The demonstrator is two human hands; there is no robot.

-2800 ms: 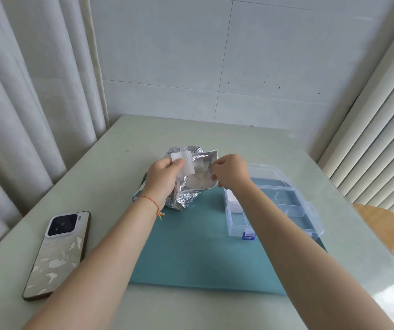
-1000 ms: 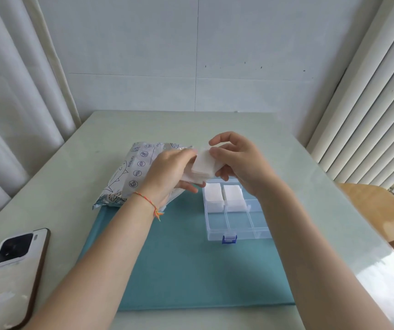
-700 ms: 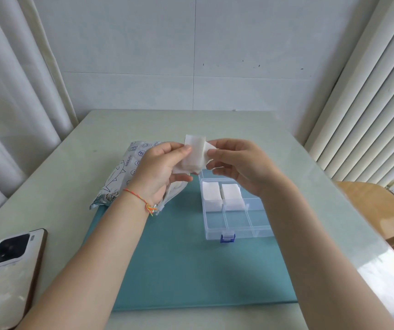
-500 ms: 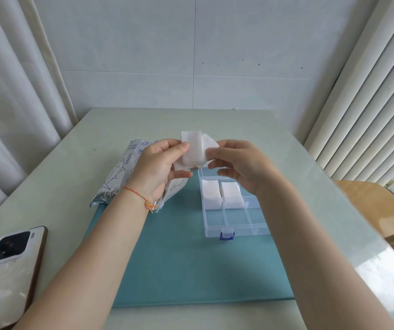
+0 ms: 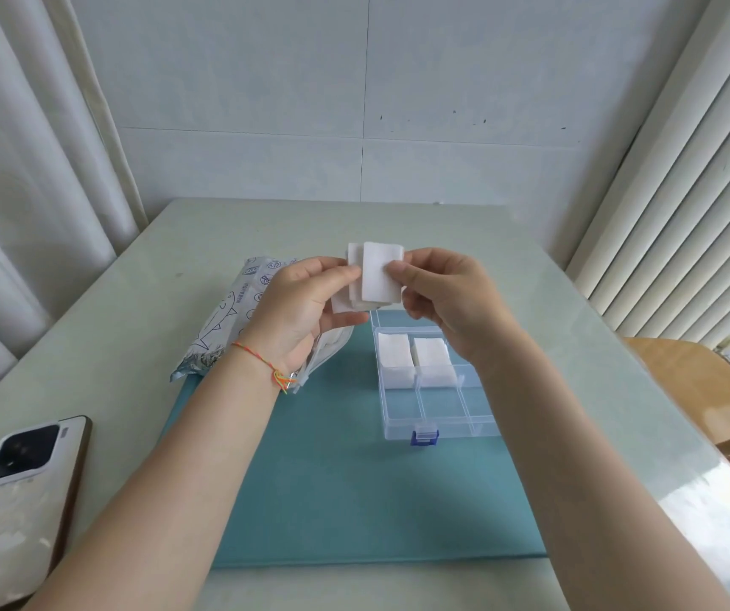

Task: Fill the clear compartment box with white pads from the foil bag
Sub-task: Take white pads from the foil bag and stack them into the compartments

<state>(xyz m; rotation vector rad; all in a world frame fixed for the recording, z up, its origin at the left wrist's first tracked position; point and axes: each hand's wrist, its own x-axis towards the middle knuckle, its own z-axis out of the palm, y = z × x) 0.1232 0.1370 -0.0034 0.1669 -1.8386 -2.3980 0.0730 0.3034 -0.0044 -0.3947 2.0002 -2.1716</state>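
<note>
Above the table's middle, my left hand grips a small stack of white pads. My right hand pinches the front pad of that stack at its right edge. Below them the clear compartment box lies open on the teal mat, its blue latch facing me. Two of its middle-row compartments hold white pads; the near row shows none. The foil bag lies flat to the left, partly under my left wrist.
A phone lies face down at the table's near left edge. Curtains hang on the left and vertical blinds on the right. A wooden surface sits beyond the table's right edge.
The bag, earlier held open by both hands, now lies flat. Both hands rose above the box with pads, and my right hand has drawn the front pad apart from the stack.
</note>
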